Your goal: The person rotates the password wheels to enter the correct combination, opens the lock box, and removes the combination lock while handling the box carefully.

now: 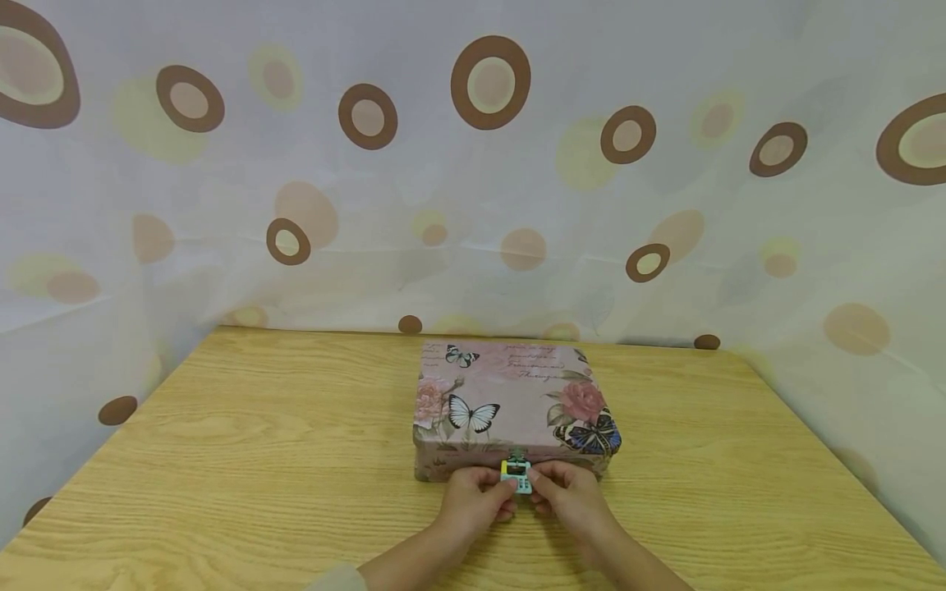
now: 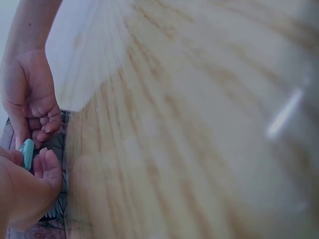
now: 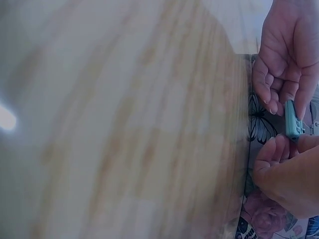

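A pink tin box (image 1: 517,394) printed with butterflies and roses lies on the wooden table, its lid down. At the metal clasp (image 1: 518,453) on its front hangs a small teal combination padlock (image 1: 522,486) with a yellow edge and dials. My left hand (image 1: 473,499) pinches the padlock from the left, thumb on its face. From the right, my right hand (image 1: 572,497) pinches its other side with thumb and forefinger. In the right wrist view, the padlock (image 3: 293,119) is seen edge-on between both hands. Whether the shackle is locked cannot be made out.
The wooden table (image 1: 259,460) extends to both sides of the box. A whitish curtain (image 1: 414,197) with brown and beige circles surrounds it at the back and sides. The box stands near the table's back edge.
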A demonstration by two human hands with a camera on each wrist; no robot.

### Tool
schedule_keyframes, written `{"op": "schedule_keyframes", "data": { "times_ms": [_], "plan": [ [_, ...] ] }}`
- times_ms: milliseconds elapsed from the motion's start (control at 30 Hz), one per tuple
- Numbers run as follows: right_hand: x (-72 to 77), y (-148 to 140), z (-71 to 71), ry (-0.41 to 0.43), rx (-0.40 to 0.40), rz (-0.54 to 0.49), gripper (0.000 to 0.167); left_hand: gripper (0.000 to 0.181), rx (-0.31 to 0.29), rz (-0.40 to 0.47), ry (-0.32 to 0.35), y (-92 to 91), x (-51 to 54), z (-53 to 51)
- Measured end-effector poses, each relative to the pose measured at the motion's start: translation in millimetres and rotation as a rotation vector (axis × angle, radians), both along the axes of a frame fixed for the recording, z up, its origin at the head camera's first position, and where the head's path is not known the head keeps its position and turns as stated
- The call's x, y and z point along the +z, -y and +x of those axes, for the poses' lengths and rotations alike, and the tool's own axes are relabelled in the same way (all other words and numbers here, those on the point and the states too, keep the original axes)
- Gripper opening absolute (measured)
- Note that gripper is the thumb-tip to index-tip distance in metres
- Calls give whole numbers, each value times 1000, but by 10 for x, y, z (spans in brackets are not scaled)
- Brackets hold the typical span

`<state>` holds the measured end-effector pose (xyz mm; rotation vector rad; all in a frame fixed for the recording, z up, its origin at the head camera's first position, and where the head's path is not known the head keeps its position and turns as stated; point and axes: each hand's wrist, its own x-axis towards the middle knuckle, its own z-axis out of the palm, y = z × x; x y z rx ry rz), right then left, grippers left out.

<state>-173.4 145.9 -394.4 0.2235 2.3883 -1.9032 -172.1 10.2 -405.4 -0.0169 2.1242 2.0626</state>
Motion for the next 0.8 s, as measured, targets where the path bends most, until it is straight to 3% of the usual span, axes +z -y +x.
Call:
{"op": "schedule_keyframes", "data": {
  "times_ms": [267, 533, 800],
  "plan": [
    [-5, -2, -6, 14, -13, 15, 18, 21, -20, -14, -5, 20, 24, 16],
    [6, -2, -16, 27, -16, 33, 19, 29, -46, 38, 11, 59, -11, 7],
    [22, -3, -24, 47, -17, 33, 20, 21, -76, 7, -10, 65, -25, -7]
  ]
}}
